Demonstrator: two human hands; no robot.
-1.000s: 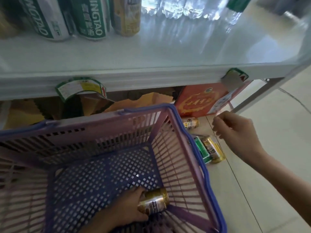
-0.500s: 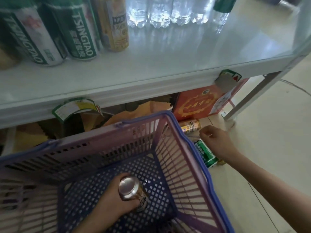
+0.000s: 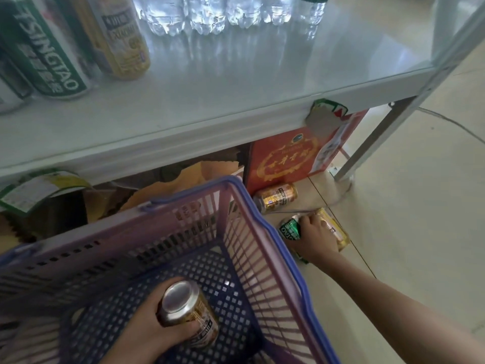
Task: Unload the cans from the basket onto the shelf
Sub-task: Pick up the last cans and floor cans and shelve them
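A purple and blue plastic basket (image 3: pixel 265 233) fills the lower left. Inside it my left hand (image 3: pixel 154 334) is shut on a gold can (image 3: pixel 187 311), held upright with its silver top toward me. On the floor to the right of the basket my right hand (image 3: pixel 316 239) is closed over a green can (image 3: pixel 290 228); a yellow can (image 3: pixel 338 233) lies right beside it, touching the hand. Another gold can (image 3: pixel 277 197) lies on the floor further back. The white shelf (image 3: pixel 236 82) stretches above.
On the shelf stand green Tsingtao cans (image 3: pixel 49 53), a yellow can (image 3: pixel 123 40) and several clear water bottles (image 3: pixel 210 14). A red box (image 3: pixel 288 156) and brown paper sit under the shelf. A metal shelf leg (image 3: pixel 378 137) stands at the right, beside open tiled floor.
My left hand has lifted the gold can from lying on the basket floor to upright. My right hand has dropped to the floor and closed over the green can.
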